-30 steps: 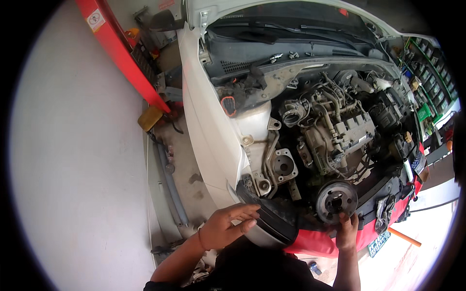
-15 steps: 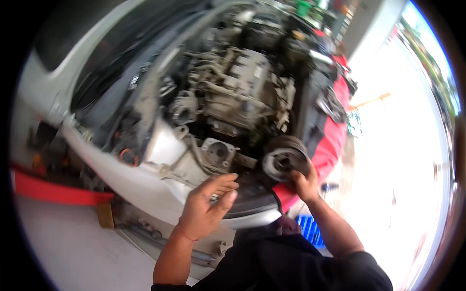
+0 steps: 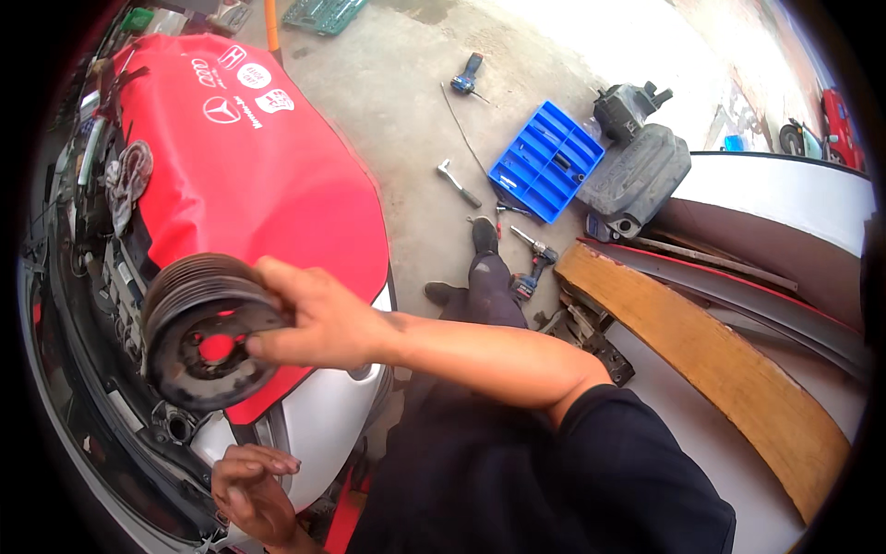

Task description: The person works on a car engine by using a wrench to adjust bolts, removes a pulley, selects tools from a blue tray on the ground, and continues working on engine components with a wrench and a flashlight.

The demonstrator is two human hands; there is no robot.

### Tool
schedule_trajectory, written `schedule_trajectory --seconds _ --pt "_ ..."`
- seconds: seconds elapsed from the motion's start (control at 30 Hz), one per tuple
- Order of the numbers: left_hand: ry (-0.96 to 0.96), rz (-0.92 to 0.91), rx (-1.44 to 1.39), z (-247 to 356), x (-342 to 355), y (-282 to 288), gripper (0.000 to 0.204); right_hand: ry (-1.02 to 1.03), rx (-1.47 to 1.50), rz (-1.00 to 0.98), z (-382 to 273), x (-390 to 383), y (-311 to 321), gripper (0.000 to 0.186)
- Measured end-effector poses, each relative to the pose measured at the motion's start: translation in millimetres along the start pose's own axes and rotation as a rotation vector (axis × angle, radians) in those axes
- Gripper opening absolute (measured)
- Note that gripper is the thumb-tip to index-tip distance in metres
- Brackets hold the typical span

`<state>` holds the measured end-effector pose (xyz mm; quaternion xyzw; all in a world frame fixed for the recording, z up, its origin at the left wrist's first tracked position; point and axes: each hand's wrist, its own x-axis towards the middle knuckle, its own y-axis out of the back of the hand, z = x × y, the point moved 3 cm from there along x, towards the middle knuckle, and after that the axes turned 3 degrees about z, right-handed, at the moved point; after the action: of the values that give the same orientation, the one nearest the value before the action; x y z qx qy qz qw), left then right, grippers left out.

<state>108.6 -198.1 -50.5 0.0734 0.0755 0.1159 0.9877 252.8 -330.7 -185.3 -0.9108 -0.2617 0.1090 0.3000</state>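
Note:
My right hand (image 3: 301,323) grips a dark, grooved metal pulley (image 3: 194,360), fingers round its rim and thumb by the bolt holes at its middle. The pulley is over the red fender cover (image 3: 277,175), whose colour shows through its holes. Below the pulley, my left hand (image 3: 250,494) is open and empty, fingers loosely curled, near the white car's front corner (image 3: 323,415). Part of the engine bay (image 3: 125,305) shows along the left, with a crumpled rag (image 3: 127,185) at the cover's edge.
On the concrete floor (image 3: 406,138) lie a drill (image 3: 471,74), a ratchet (image 3: 459,185), an impact tool (image 3: 533,263), a blue sectioned tray (image 3: 521,180), a teal tool case (image 3: 325,14) and black plastic housings (image 3: 632,180). A long curved wooden board (image 3: 701,369) is at the right.
My view has swung right, away from the engine, onto the fender cover and floor. My right hand still holds the pulley, now higher and tilted. My left hand stays empty, lower in view.

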Motion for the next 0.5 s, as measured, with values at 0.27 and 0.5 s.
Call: schedule_trajectory --seconds 0.27,0.5 --pt "0.581 -0.351 -0.186 -183.4 102.6 -210.2 0.085 -0.445 -0.182 0.435 33.4 -138.6 230.4 0.035" --pt "1.000 -0.183 -0.075 -366.8 118.8 -281.7 0.051 -0.592 0.060 0.765 184.6 -171.2 440.6 0.048"
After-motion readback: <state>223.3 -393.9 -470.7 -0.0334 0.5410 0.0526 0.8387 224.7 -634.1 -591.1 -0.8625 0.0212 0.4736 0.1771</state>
